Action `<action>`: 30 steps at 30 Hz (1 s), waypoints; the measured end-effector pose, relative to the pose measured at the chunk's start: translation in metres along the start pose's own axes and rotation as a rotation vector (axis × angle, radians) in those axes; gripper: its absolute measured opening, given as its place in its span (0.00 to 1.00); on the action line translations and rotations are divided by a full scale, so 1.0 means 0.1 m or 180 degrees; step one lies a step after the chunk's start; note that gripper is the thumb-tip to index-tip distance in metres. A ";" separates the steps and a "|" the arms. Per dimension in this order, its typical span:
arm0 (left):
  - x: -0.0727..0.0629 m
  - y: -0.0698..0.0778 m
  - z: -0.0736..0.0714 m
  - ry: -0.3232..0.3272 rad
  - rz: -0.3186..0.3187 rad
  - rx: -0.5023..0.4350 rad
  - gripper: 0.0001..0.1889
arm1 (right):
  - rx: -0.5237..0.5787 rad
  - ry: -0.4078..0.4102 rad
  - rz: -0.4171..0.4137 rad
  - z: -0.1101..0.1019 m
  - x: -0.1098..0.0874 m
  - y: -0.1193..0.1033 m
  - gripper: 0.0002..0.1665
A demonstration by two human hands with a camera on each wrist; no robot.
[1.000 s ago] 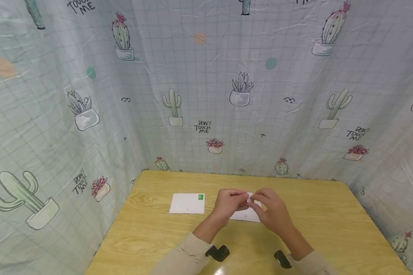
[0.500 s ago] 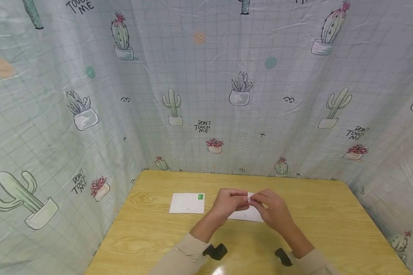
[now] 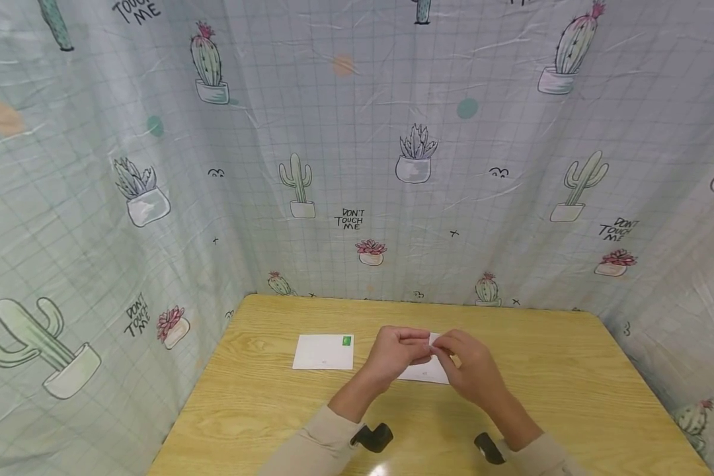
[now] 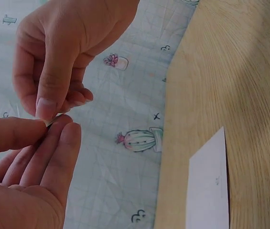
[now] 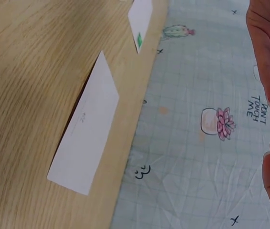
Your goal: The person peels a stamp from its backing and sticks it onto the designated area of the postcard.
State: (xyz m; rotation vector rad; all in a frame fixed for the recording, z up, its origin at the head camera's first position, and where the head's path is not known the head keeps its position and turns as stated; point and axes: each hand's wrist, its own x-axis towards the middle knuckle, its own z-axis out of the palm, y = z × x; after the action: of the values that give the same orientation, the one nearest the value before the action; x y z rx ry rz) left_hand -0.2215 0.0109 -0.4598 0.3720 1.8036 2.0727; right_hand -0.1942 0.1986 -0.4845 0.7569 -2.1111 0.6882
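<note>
Both hands meet fingertip to fingertip above a white envelope (image 3: 424, 374). My left hand (image 3: 391, 354) pinches a small thin pale piece (image 4: 53, 119) between thumb and fingers, the other fingers extended behind it. From the other side, thumb and index finger of my right hand (image 3: 473, 363) pinch its edge. Fingers hide most of this piece, and I cannot tell its kind. The envelope below lies flat and carries a tiny grey mark; the hands cover part of it in the head view.
To the left lies a second white envelope (image 3: 321, 352) with a green stamp (image 3: 347, 341) in its upper right corner. Both envelopes are on a wooden table (image 3: 250, 410). A cactus-print curtain (image 3: 369, 132) hangs behind the table and along its sides.
The hands stay almost in place over the envelope. Only the fingertips shift slightly around the small piece, and my right hand has lowered a little.
</note>
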 end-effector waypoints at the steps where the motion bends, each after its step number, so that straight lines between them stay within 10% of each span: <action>1: -0.01 0.00 0.00 0.0012 0.0012 0.0011 0.16 | -0.0037 -0.0027 0.0046 0.01 -0.01 -0.01 0.15; 30: -0.03 -0.09 0.05 0.0327 0.0188 -0.0072 0.13 | 0.0654 -0.0141 0.1436 0.13 -0.07 -0.13 0.07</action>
State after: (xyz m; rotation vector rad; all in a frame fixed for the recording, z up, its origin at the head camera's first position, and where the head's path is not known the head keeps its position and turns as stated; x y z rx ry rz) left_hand -0.2154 0.0154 -0.4679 0.3217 1.8465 2.1875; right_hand -0.1877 0.1832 -0.4949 0.4007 -2.2986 1.1513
